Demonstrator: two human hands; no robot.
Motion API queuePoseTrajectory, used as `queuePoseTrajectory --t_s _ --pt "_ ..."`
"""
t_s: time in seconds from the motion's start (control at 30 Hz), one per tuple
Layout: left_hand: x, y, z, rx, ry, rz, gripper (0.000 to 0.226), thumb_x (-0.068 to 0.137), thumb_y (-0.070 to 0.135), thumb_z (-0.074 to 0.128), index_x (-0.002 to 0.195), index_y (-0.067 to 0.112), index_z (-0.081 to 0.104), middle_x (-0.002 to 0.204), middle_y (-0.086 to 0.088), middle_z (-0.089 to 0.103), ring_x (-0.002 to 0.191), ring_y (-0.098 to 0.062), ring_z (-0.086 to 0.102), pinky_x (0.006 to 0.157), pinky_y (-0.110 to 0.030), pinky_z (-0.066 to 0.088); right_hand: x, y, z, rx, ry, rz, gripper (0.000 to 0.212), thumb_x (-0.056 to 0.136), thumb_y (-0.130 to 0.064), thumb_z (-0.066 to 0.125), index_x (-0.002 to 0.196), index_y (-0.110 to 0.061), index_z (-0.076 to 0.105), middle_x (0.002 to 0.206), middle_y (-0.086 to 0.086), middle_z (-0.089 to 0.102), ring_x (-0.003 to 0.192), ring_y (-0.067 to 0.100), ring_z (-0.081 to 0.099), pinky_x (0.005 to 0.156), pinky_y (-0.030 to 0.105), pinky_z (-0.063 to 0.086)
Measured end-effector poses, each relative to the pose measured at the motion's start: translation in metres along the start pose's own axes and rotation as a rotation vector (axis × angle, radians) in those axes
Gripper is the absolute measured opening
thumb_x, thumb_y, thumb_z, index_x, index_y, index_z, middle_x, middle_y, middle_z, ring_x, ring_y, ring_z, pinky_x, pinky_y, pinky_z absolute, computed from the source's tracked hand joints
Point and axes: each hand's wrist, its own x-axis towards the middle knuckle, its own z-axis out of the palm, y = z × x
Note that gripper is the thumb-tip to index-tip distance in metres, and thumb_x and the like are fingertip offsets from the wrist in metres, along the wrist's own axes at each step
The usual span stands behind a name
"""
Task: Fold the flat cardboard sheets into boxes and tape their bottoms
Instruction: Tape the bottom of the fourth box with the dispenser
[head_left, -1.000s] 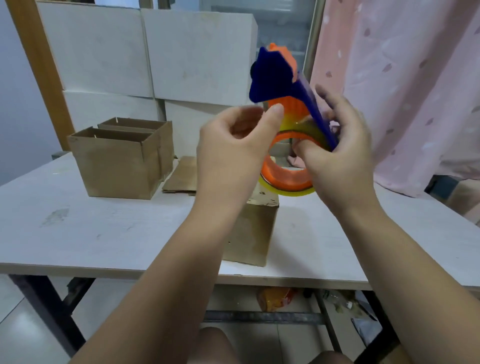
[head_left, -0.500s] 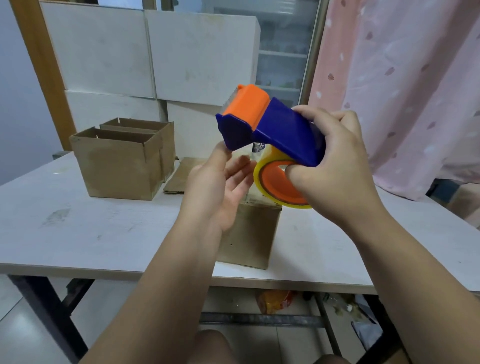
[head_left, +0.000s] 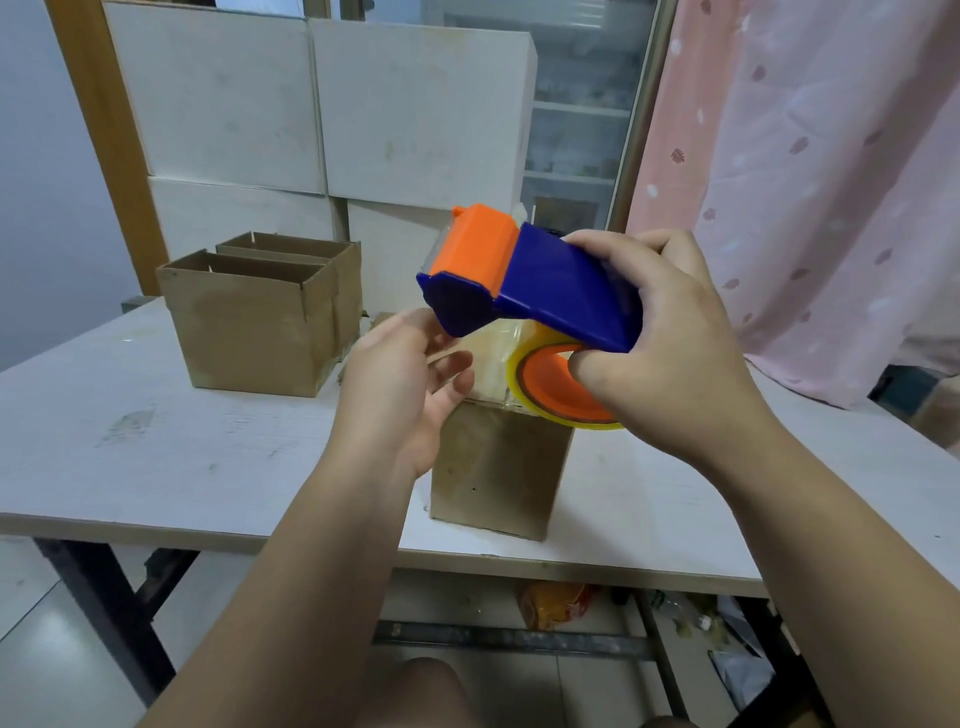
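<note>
Two folded boxes (head_left: 254, 317) are seen standing at frame left; a third box (head_left: 498, 467) at centre awaits taping. The tape dispenser (head_left: 530, 286) is gripped by the right hand (head_left: 670, 343); the left hand (head_left: 405, 384), fingers loosely spread, apparently reaches for the tape end.

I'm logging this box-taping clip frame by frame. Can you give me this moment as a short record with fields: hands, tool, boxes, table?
right hand: right hand grips the blue and orange tape dispenser, thumb in the roll's orange core
left hand: left hand open, fingers just under the dispenser's nose, at the loose clear tape
tape roll: tape roll mounted in the dispenser, held above the near box
near box: cardboard box near the table's front edge, top partly hidden by the hands
other boxes: two open-topped boxes side by side, back left
table: white table
</note>
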Motion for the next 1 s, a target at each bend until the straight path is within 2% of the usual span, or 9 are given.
queuePoseTrajectory --t_s 0.17,0.27,0.4,0.5,0.57,0.67,0.77,0.9,1.0 --pt "0.002 -0.002 -0.011 0.214 -0.035 0.122 0.016 0.088 0.009 0.061 0.087 0.023 0.067 0.069 0.006 0.071 0.065 -0.012 0.067 0.052 -0.019 0.049 0.002 0.001 0.001 -0.015 -0.055 0.007 0.076 0.054 -0.029 0.064 0.128 -0.030 0.049 0.104 -0.022 0.035 0.100 -0.006 0.043 0.069 -0.005 0.035" --pt "0.005 -0.002 -0.015 0.405 -0.008 0.290 0.017 0.090 0.008 0.060 0.087 0.024 0.066 0.067 0.008 0.069 0.064 -0.008 0.068 0.054 -0.016 0.050 0.004 0.001 0.000 -0.065 -0.125 -0.001 0.075 0.056 -0.031 0.063 0.129 -0.035 0.046 0.108 -0.015 0.042 0.099 -0.005 0.045 0.067 -0.005 0.034" --pt "0.010 0.001 -0.022 0.477 0.028 0.394 0.026 0.091 0.006 0.059 0.114 0.018 0.061 0.076 0.003 0.069 0.061 -0.005 0.066 0.055 -0.013 0.050 0.003 0.003 -0.001 -0.001 -0.171 0.012 0.060 0.061 -0.026 0.058 0.112 -0.048 0.036 0.094 -0.029 0.052 0.083 -0.010 0.051 0.060 0.001 0.037" --pt "0.010 -0.004 -0.030 0.457 0.036 0.351 0.033 0.091 0.005 0.058 0.119 0.023 0.053 0.072 0.003 0.068 0.060 -0.004 0.065 0.057 -0.014 0.050 -0.002 0.010 -0.001 0.096 -0.143 0.054 0.060 0.067 -0.019 0.065 0.106 -0.052 0.033 0.090 -0.030 0.052 0.074 0.000 0.053 0.053 0.006 0.040" --pt "0.010 -0.008 -0.035 0.334 0.038 0.224 0.030 0.091 0.002 0.056 0.115 0.019 0.053 0.070 0.003 0.067 0.057 -0.004 0.063 0.058 -0.016 0.051 -0.004 0.016 0.001 0.179 -0.138 0.082 0.065 0.073 -0.009 0.069 0.105 -0.055 0.035 0.087 -0.027 0.054 0.071 0.004 0.054 0.051 0.010 0.043" --pt "0.009 -0.012 -0.040 0.080 0.019 0.021 0.021 0.091 -0.001 0.056 0.109 0.010 0.057 0.081 -0.007 0.061 0.055 -0.007 0.061 0.055 -0.018 0.050 -0.005 0.023 0.007 0.325 -0.136 0.153 0.064 0.076 -0.007 0.072 0.108 -0.053 0.041 0.096 -0.019 0.059 0.079 0.007 0.060 0.053 0.017 0.048" --pt "0.008 -0.014 -0.041 -0.038 -0.010 -0.050 0.013 0.088 0.008 0.062 0.101 0.009 0.060 0.071 -0.005 0.065 0.056 -0.009 0.063 0.055 -0.019 0.051 -0.008 0.028 0.014 0.506 -0.100 0.289 0.049 0.077 -0.012 0.075 0.103 -0.047 0.052 0.102 -0.009 0.062 0.087 0.016 0.064 0.054 0.028 0.053" --pt "0.007 -0.015 -0.042 0.025 -0.012 -0.052 0.022 0.084 0.005 0.065 0.105 0.011 0.060 0.075 -0.005 0.067 0.061 -0.010 0.064 0.060 -0.024 0.053 -0.010 0.029 0.018 0.696 -0.067 0.389 0.044 0.065 -0.019 0.082 0.099 -0.035 0.059 0.109 0.002 0.065 0.101 0.026 0.065 0.083 0.045 0.057" --pt "0.006 -0.016 -0.042 0.092 0.012 -0.034 0.021 0.086 0.003 0.064 0.105 0.012 0.060 0.081 -0.008 0.062 0.060 -0.009 0.062 0.063 -0.027 0.054 -0.011 0.025 0.015 0.728 -0.062 0.373 0.062 0.044 -0.039 0.082 0.101 -0.033 0.060 0.112 0.004 0.065 0.105 0.028 0.064 0.086 0.045 0.056"
